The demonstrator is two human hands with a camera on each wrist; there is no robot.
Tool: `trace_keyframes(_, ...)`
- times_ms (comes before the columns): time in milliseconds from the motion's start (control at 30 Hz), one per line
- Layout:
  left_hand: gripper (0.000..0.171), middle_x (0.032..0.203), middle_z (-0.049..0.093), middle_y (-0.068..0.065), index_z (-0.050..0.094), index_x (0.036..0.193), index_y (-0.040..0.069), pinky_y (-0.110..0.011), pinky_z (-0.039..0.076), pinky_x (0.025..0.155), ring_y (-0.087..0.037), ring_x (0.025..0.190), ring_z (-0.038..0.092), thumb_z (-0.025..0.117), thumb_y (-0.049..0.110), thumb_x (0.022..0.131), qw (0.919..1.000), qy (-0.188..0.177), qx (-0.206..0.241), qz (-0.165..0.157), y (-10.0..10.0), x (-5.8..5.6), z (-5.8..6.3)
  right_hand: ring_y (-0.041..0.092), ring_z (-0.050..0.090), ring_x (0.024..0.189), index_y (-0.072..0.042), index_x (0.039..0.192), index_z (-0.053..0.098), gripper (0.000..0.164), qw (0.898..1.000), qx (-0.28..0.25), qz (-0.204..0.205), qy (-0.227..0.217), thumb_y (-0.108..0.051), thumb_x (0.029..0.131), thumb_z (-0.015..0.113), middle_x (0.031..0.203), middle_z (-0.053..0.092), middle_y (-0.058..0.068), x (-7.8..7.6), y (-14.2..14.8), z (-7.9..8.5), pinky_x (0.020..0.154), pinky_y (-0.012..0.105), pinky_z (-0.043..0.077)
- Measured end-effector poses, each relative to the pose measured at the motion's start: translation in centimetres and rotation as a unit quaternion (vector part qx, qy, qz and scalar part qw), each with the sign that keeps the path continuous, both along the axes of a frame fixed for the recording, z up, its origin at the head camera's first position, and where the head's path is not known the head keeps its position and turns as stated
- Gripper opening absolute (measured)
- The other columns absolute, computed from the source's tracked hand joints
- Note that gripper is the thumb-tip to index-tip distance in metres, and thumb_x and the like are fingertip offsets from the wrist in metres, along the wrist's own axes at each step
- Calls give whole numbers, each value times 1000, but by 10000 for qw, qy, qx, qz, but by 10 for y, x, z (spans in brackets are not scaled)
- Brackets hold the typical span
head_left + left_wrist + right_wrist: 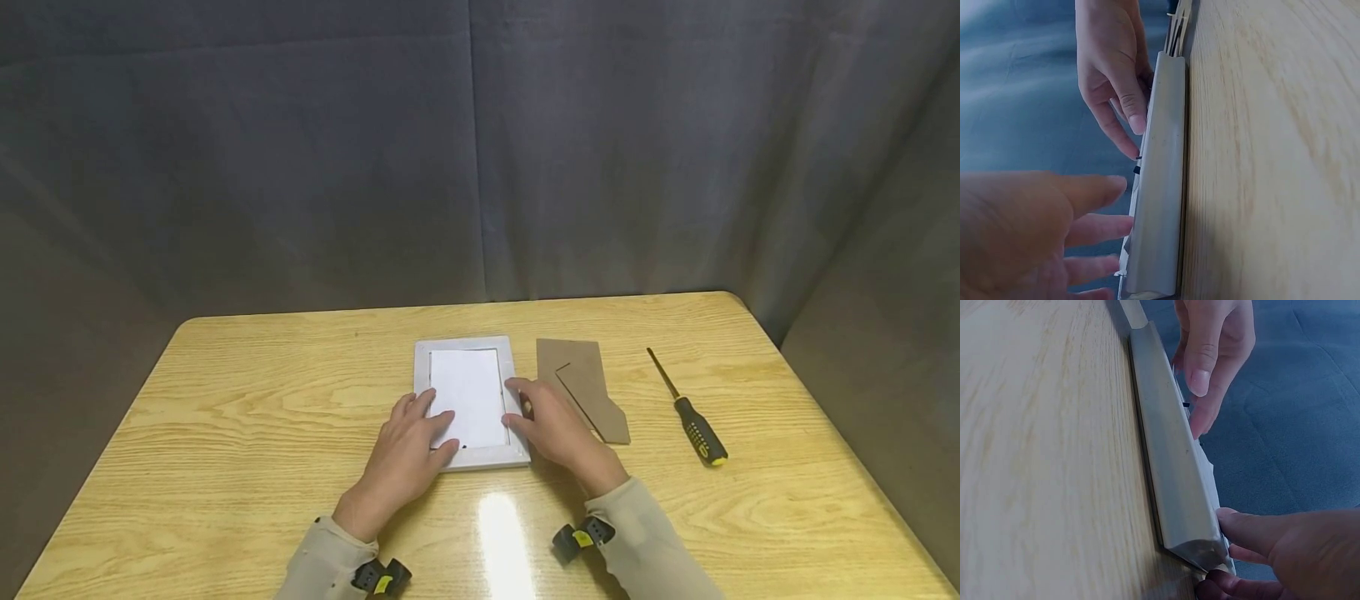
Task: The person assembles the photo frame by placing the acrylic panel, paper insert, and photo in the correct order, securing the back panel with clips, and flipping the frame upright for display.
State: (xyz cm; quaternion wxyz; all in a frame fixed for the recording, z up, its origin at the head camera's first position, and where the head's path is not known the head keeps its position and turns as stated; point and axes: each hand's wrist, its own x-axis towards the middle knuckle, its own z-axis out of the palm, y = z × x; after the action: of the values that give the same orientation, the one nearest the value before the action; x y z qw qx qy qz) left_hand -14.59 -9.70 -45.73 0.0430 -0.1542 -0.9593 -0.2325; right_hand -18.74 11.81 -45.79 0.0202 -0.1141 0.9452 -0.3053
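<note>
A white picture frame (465, 460) lies flat on the table, with a white sheet of paper (467, 392) inside its opening. Over the frame's lower left part is my left hand (405, 446), fingers spread and fairly straight, tips at the paper and inner edge. My right hand (555, 421) holds the right side: thumb and index finger reach onto the rail, while other fingers curl at the outer edge. In the right wrist view, the fingers (1235, 584) of this hand sit low at the frame's corner. Small dark tabs (1137, 169) stick up along the inner edge.
Just right of the frame lies a brown backing board (577, 367) with a stand cut into it. Farther right is a screwdriver (697, 429) with a black and yellow handle. A grey curtain (480, 167) hangs behind the wooden table (262, 433).
</note>
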Motion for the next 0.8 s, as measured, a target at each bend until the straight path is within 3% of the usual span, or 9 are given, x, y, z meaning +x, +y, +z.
trace_keyframes(167,50,140,48,-18,61,126,6,-59,29,104,-43,133,32,63,35,86,9998,-118,-5,-168,-1,0,-1,15,56,84,-8,132,55,54,10000,43,-3,17,-24,83,70,112,63,9,0,0,0,76,31,52)
trace_keyframes(333,53,141,47,-16,57,131,6,-56,29,105,-40,133,33,62,36,87,9999,-93,91,-100,-1,0,-1,15,56,85,-8,132,55,54,10000,34,3,4,-23,83,70,112,63,10,0,0,0,76,31,52)
trace_keyframes(567,56,143,46,-16,57,131,5,-57,30,104,-41,135,30,62,38,86,9996,-143,-158,-183,-1,0,-1,15,56,85,-8,132,55,54,10000,24,-27,-5,-23,82,70,111,63,9,0,0,0,75,31,52)
trace_keyframes(800,53,141,47,-16,57,130,6,-55,29,106,-40,134,32,61,37,87,9996,-147,-78,-218,-4,-1,-1,14,56,84,-8,132,55,54,10000,34,-26,-23,-23,83,70,111,63,8,1,-1,1,75,30,51)
